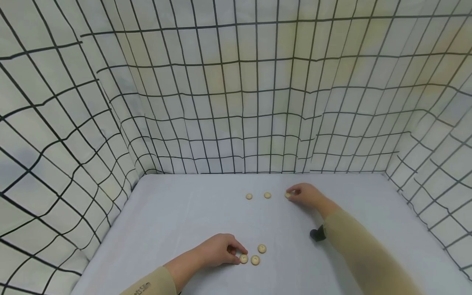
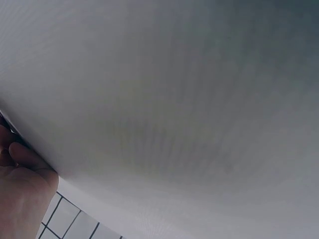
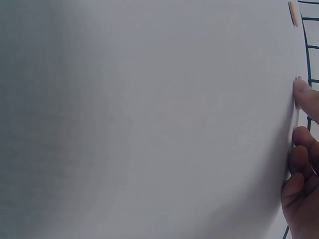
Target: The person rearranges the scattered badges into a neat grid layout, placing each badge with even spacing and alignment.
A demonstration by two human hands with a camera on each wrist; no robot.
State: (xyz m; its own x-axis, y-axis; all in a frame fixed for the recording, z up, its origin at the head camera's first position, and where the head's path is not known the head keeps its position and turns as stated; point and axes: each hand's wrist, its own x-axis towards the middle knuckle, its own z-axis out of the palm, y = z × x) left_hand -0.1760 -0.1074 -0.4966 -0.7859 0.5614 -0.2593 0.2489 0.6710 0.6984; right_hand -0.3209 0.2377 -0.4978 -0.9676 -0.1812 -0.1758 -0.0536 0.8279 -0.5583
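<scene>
Six or so pale, cream-coloured round buttons lie on the white table in the head view. At the far side, my right hand [image 1: 305, 195] pinches a button [image 1: 287, 195] at the end of a row, beside a middle button [image 1: 267, 195] and a left one [image 1: 249, 196]. Nearer, my left hand [image 1: 218, 250] has thumb and forefinger at the edges of another button [image 1: 243, 259]. Close to it lie a second button [image 1: 255, 259] and a third [image 1: 262, 248]. In the right wrist view a fingertip [image 3: 301, 86] covers most of the button it holds; the left wrist view hides the left hand's button.
A white cloth-like surface covers the table [image 1: 177, 213]. White walls with a black grid [image 1: 228, 102] enclose its back and sides. A small black object [image 1: 317, 234] shows beside the right sleeve [image 1: 361, 250].
</scene>
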